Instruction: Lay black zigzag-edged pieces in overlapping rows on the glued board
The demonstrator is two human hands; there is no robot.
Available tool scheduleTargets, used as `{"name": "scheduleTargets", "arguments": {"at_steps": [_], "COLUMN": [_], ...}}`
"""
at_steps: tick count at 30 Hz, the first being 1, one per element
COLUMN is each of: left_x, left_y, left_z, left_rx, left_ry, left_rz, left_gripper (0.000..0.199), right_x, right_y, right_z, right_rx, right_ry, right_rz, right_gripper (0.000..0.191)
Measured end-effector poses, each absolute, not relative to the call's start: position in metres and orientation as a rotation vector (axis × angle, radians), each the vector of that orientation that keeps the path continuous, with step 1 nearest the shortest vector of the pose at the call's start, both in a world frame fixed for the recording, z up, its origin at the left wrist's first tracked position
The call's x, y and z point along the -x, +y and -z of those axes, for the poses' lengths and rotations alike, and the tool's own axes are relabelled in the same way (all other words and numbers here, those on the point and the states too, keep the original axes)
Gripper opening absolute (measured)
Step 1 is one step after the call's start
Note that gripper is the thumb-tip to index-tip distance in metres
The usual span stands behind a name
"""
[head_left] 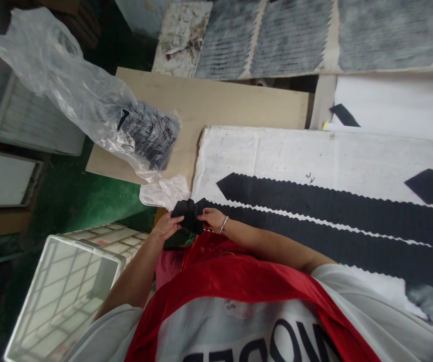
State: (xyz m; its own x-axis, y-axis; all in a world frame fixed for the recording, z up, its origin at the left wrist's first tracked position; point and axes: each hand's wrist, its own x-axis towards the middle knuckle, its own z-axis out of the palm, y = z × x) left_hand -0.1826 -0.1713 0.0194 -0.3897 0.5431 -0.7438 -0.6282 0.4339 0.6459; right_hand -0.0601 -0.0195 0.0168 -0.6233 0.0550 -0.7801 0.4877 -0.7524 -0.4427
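At the near left corner of the white-covered board (pixel 276 151), my left hand (pixel 166 226) grips some black fabric pieces (pixel 186 213), thumb on top. My right hand (pixel 212 219), with a bracelet at its wrist, pinches the right edge of the same pieces. How many layers lie between my fingers I cannot make out. On the board, two long rows of overlapping black pointed pieces run rightward, one row (pixel 314 198) farther off and one row (pixel 337 246) beside my right forearm. A single black pointed piece (pixel 431 188) rests at the right end.
A clear plastic bag (pixel 88 95) holding black pieces lies on a brown board (pixel 239 103) to the left. Below stands a white plastic crate (pixel 50 241). Panels with grey patches (pixel 291 37) lie along the back. A small black piece (pixel 346 115) sits on white sheeting.
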Motion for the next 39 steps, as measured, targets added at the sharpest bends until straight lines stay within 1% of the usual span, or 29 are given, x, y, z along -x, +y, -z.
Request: {"name": "scheduleTargets", "arguments": {"at_steps": [5, 9, 11, 13, 15, 16, 17, 20, 22, 25, 27, 32, 39], "left_x": [0.179, 0.179, 0.181, 0.184, 0.186, 0.186, 0.186, 0.186, 0.185, 0.184, 0.183, 0.183, 0.185], "left_y": [-0.161, -0.155, -0.154, -0.153, -0.152, -0.152, -0.151, -0.15, -0.15, -0.15, -0.149, -0.148, -0.148], "left_z": [-0.023, -0.023, -0.021, -0.02, -0.02, -0.02, -0.02, -0.018, -0.016, -0.014, -0.014, -0.016, -0.016], "left_rx": [0.082, 0.023, -0.077, -0.223, -0.369, -0.427, -0.472, -0.539, -0.56, -0.575, -0.583, -0.615, -0.657], "left_ry": [1.624, 1.788, 1.968, 2.172, 2.314, 2.352, 2.372, 2.386, 2.396, 2.417, 2.423, 2.443, 2.449], "left_rz": [-1.284, -1.23, -1.115, -0.932, -0.763, -0.71, -0.677, -0.645, -0.624, -0.587, -0.585, -0.573, -0.583], "left_gripper": [0.053, 0.056, 0.051, 0.041, 0.034, 0.033, 0.033, 0.033, 0.033, 0.034, 0.034, 0.034, 0.034], "right_x": [0.064, 0.068, 0.069, 0.069, 0.065, 0.062, 0.059, 0.047, 0.04, 0.032, 0.028, 0.022, 0.02], "right_y": [-0.02, -0.016, -0.014, -0.013, -0.012, -0.011, -0.01, -0.007, -0.005, -0.003, -0.001, 0.003, 0.004], "right_z": [-0.008, -0.005, -0.003, -0.003, -0.003, -0.004, -0.006, -0.011, -0.014, -0.017, -0.016, -0.004, 0.01], "right_rx": [-1.308, -1.306, -1.262, -1.184, -1.091, -1.036, -0.982, -0.85, -0.731, -0.431, -0.257, 0.076, 0.191], "right_ry": [1.256, 1.467, 1.566, 1.613, 1.691, 1.771, 1.862, 2.123, 2.32, 2.633, 2.775, 2.973, 2.963], "right_rz": [2.272, 2.113, 2.024, 1.944, 1.82, 1.731, 1.64, 1.423, 1.253, 0.89, 0.751, 0.666, 0.645], "right_gripper": [0.035, 0.033, 0.031, 0.025, 0.016, 0.01, 0.009, 0.019, 0.02, 0.022, 0.026, 0.037, 0.044]}}
